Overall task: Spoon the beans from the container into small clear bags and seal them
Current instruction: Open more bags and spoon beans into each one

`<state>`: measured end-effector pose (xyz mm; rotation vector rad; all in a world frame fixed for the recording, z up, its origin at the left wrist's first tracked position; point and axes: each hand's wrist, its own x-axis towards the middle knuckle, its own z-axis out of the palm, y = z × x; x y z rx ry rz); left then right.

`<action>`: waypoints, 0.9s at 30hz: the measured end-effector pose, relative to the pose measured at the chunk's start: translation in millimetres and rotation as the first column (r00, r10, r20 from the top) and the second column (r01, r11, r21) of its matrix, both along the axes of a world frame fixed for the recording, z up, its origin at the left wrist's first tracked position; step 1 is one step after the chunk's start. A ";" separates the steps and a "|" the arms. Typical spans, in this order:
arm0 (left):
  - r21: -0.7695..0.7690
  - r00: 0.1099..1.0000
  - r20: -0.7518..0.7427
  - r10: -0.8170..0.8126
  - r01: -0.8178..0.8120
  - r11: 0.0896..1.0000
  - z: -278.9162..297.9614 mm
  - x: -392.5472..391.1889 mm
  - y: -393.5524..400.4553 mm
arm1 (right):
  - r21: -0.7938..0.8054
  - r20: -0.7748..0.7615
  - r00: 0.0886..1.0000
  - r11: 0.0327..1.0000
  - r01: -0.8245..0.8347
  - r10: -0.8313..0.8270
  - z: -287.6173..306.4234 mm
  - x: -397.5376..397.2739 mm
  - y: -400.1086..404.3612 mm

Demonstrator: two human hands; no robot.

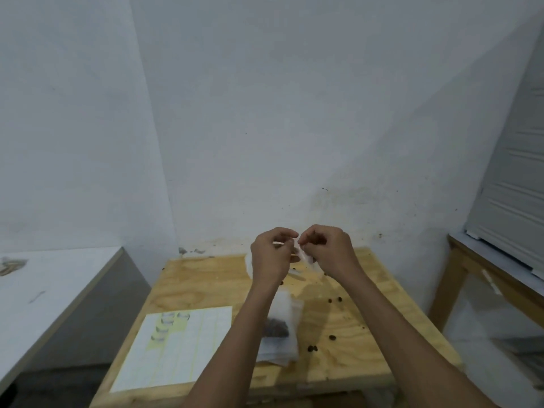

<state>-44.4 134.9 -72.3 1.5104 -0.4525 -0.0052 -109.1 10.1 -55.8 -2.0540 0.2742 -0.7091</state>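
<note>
Clear small plastic bag (303,256) pinched at its top between left hand (272,257) and right hand (329,250), raised over plywood table's (206,284) far edge; filled clear bean bags (279,328) mid-table.

Head-worn view, forward and down.

I am viewing a worktop (206,278) of bare plywood, matt, with visible grain and unfinished pale edges. A paper sheet (176,348) is lying on it, matt white with yellow ruled strips. The small bag (282,322) is showing as thin clear plastic, slightly cloudy and crinkled, with dark matt beans (276,329) inside. Loose beans (332,337) are looking faintly glossy. The hands are pinching a thin translucent plastic film (303,256). The wall (265,113) behind is looking painted, matt, rough and speckled.
</note>
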 end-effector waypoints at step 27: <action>0.265 0.931 0.359 0.069 -0.173 0.948 -19.9 9.4 34.5 | -0.367 0.077 0.993 0.923 0.117 -0.095 -20.0 10.2 22.3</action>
